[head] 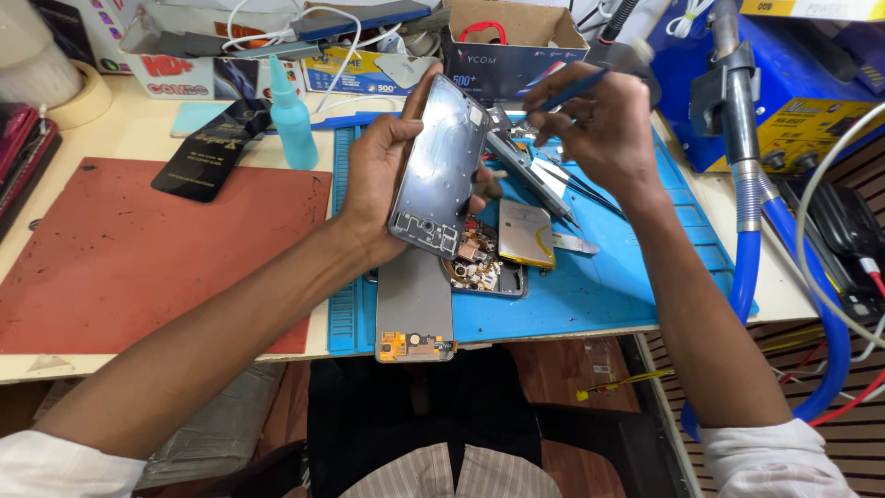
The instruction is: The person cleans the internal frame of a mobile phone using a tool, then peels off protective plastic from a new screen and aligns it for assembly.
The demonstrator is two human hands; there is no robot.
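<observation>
Closest to me, my left hand (383, 175) grips the phone frame (438, 166), tilted up over the blue mat (645, 277); I should hold it steady while my right hand (599, 124) pinches the thin blue tool (567, 92) lightly near its top edge. Leftward lies a red mat (138, 249); right, a blue hose (747, 267).

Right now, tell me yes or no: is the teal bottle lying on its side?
No, the teal bottle stands upright on the bench, nozzle pointing up, beside the blue mat.
</observation>
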